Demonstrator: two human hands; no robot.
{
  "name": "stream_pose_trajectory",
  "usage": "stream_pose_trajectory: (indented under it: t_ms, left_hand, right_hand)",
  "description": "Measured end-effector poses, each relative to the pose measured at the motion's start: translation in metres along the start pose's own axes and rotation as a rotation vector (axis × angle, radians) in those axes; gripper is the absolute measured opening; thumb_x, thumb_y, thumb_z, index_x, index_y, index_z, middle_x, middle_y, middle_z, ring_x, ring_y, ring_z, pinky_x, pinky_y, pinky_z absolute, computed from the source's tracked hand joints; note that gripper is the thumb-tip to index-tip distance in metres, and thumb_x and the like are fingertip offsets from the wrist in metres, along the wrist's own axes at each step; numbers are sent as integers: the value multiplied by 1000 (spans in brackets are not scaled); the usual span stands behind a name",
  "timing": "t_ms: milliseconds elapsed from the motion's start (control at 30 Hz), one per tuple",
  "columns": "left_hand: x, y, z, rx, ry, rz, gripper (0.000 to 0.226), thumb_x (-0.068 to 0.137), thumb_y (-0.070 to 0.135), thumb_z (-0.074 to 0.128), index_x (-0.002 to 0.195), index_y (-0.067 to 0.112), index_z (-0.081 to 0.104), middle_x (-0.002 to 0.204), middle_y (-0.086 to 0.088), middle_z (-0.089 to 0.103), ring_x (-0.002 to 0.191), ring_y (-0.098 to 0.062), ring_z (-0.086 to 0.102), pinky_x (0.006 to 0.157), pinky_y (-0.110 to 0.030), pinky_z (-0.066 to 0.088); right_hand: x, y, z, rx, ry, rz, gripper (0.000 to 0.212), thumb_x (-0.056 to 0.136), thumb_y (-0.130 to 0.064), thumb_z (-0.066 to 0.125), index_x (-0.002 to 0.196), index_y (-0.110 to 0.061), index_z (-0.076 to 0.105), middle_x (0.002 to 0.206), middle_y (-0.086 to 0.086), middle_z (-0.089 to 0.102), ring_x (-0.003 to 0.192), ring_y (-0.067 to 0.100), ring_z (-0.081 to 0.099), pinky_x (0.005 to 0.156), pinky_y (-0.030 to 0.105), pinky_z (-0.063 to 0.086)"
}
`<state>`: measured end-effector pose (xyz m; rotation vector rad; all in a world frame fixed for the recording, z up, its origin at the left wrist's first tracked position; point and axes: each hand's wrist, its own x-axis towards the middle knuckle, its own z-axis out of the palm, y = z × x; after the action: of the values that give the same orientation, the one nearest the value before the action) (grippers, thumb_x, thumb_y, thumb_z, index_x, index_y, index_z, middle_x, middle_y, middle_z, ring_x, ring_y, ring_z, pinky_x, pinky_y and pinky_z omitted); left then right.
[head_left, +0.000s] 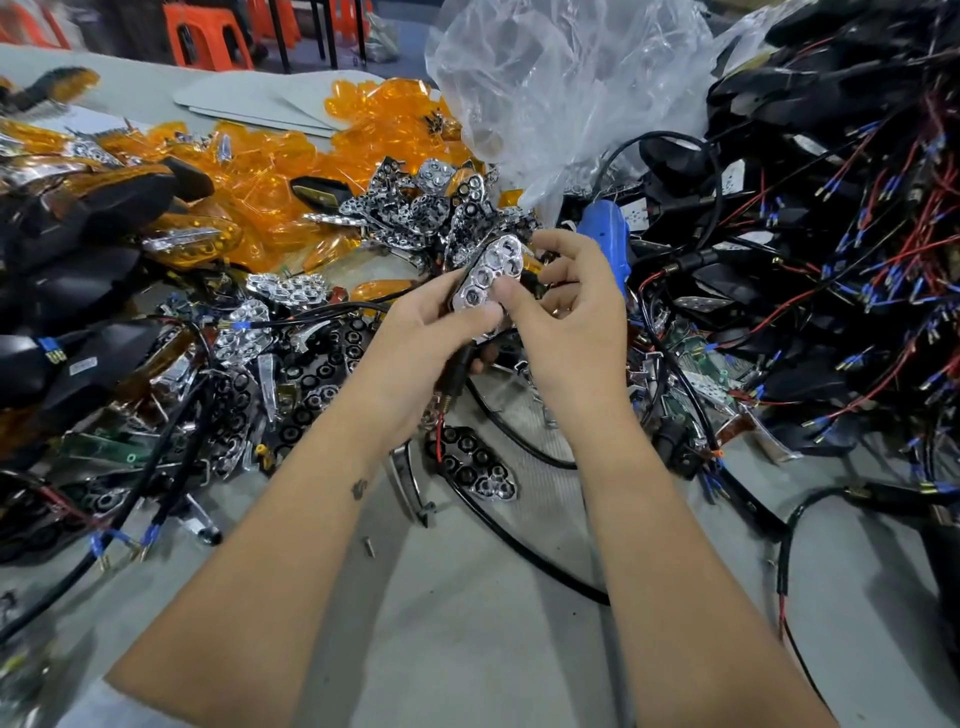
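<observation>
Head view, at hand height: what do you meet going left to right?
black housings → loose chrome reflectors → left hand → held chrome reflector → right hand → tangle of red and black wires

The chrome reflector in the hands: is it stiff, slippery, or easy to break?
Probably stiff: the chrome reflector holds its shape between the left hand and right hand. Its glossy surface may slip when pinched. It looks like thin moulded plastic, so it is likely light and could crack if squeezed hard.
</observation>
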<state>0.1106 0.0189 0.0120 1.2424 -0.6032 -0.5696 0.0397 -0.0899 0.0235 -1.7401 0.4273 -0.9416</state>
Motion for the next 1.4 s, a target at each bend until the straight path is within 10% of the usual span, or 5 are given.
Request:
stream_pose_trajectory:
  t_ms: [433, 567, 733, 1233, 1400]
  left_hand:
    - [1, -5, -4, 43, -84, -7, 47, 88, 19, 69, 132, 13, 54, 76, 11, 62, 58, -4, 50, 51, -16, 41]
    - [0, -6, -3, 244, -54, 19, 81, 72, 33, 78, 143, 9, 46, 108, -21, 65, 76, -8, 66, 58, -26, 52]
    - [0, -6, -3, 193, -72, 84, 61, 72, 23, 81, 127, 13, 56, 67, 20, 65, 52, 5, 53, 49, -7, 39]
    - [-3, -5, 2, 331, -4, 153, 27, 93, 28, 70, 117, 37, 63, 68, 5, 55, 99, -16, 39, 49, -24, 46]
    - [-3, -8, 0, 316, 64, 24, 16, 101, 39, 53, 114, 41, 45, 77, 6, 50, 53, 1, 48, 50, -14, 44]
  right_hand:
    - [5, 1, -12, 236, -286, 224, 26, 92, -13, 68, 117, -20, 68, 105, -2, 72, 85, 1, 63, 75, 22, 53]
    - [5, 3, -14, 265, -293, 280, 30, 90, -10, 71, 117, -16, 62, 114, 5, 66, 98, 16, 62, 86, 34, 55]
    - [4, 3, -17, 397, -376, 217, 26, 87, -5, 70, 107, -19, 61, 107, 6, 58, 82, 12, 55, 66, 21, 50]
    - [3, 6, -7, 377, -282, 217, 17, 101, -19, 55, 95, -16, 71, 88, -3, 66, 85, 8, 61, 74, 24, 53]
    - [4, 10, -4, 386, -257, 242, 15, 100, -21, 58, 95, -16, 71, 92, -5, 71, 87, 3, 65, 80, 22, 53]
